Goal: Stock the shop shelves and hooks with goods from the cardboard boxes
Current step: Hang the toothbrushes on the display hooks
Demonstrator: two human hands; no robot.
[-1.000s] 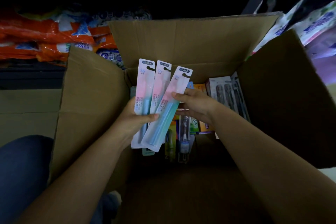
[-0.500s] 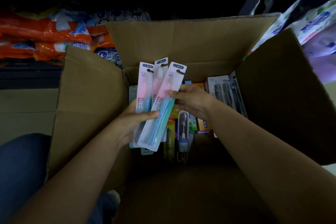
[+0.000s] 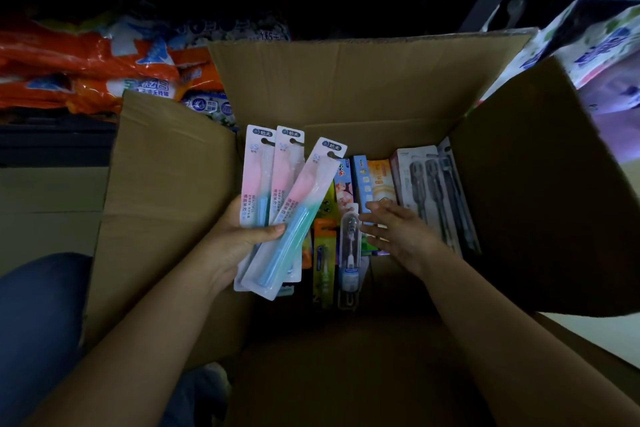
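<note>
- The left hand (image 3: 239, 239) grips three toothbrush packs (image 3: 277, 208), fanned out, above the left side of the cardboard box (image 3: 346, 80); the thumb lies across their lower half.
- The right hand (image 3: 398, 232) is open with straight fingers and holds nothing. It is over the goods inside the box, just beside a clear toothbrush case (image 3: 349, 253).
- I judge the packs to be light and thin: card backing with a plastic blister, rather stiff but easy to bend, and smooth, so they can slide over each other.
- It seems best to take them at the lower half, and to leave free the hanging holes at the top edge for the hooks.
- The box stands open, with its flaps up; small cartons (image 3: 367, 180) and a grey pack of brushes (image 3: 426, 184) stand along its far wall.
- Behind the box is a low dark shelf with orange bags (image 3: 79, 69); more bags (image 3: 606, 55) are at the right. The light is weak.
</note>
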